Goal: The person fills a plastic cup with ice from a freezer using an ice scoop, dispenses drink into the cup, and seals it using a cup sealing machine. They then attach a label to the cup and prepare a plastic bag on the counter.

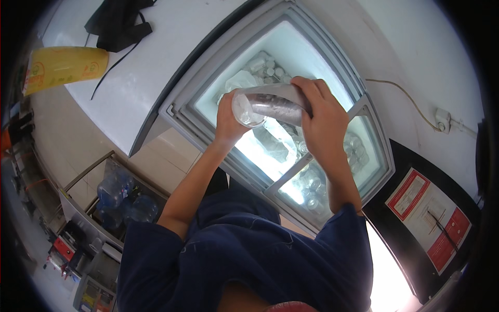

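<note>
My left hand (228, 121) is closed round the rim end of a clear plastic cup (246, 111), whose round mouth faces up toward me. My right hand (323, 113) grips the far end of a long clear, shiny cylinder (276, 103) with a dark, greyish look, which lies sideways against the cup; whether it is a stack of cups or a wrapped roll I cannot tell. Both are held above an open chest freezer (230, 156) with a lit interior. Below my hands lie a clear plastic bag (275, 142) and several bottles or jars (271, 68).
A white counter (156, 43) at upper left bears a black cloth item (117, 27) and a yellow printed sheet (66, 68). Large blue water bottles (113, 191) stand in a rack at lower left. The freezer's sliding glass lid (312, 187) covers its right part. A wall socket (443, 119) has a cable.
</note>
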A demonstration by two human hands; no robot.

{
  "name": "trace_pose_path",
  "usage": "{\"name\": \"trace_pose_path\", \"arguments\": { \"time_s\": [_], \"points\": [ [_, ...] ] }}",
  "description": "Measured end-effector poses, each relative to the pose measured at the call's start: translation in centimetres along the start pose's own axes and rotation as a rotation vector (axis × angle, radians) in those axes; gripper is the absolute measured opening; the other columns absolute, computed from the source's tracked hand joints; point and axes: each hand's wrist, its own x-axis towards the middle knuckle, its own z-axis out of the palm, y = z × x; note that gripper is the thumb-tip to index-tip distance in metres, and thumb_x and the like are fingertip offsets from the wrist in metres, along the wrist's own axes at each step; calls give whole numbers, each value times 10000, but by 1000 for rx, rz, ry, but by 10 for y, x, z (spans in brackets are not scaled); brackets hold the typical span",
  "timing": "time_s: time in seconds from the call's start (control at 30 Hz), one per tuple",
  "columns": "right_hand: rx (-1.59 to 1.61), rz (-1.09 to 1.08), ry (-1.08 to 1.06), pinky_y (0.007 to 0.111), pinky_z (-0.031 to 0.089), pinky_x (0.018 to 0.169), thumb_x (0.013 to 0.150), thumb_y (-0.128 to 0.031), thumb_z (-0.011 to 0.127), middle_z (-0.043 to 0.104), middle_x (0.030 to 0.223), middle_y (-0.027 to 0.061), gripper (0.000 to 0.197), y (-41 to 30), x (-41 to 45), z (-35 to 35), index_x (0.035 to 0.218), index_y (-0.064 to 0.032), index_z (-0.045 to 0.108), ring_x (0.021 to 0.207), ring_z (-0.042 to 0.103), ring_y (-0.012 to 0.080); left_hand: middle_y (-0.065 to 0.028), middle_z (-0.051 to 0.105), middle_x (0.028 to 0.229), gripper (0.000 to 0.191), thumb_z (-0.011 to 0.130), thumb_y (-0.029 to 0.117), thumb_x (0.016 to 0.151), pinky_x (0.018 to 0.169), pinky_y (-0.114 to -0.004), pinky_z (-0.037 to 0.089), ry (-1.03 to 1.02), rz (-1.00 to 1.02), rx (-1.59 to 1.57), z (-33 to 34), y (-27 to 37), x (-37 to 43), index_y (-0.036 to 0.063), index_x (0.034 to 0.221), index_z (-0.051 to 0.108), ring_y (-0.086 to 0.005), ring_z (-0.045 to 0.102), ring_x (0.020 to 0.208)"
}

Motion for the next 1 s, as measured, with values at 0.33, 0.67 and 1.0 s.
{"name": "trace_pose_path", "arguments": {
  "time_s": [0.33,0.67,1.0],
  "points": [
    [792,453,110,328,461,783,781,-23,470,626,953,130,308,102,-45,64,1073,-43,566,818,605,232,-107,535,1159,973,940,203,440,913,-337,475,138,-12,-223,-27,-5,-2,45,1238,405,-226,538,1071],
    [240,573,-471,416,479,766,805,-120,604,648,943,131,241,89,-99,133,1045,-126,585,899,612,333,-102,538,1143,855,910,104,495,918,-350,480,126,-98,-313,-59,8,6,77,1187,409,-207,536,1050],
    [183,447,-401,415,486,744,799,-126,623,641,935,121,250,87,-103,157,1043,-117,568,874,617,315,-107,532,1153,880,902,99,501,944,-356,450,149,-10,-347,-56,32,17,67,1216,390,-216,516,1084]
  ]
}}
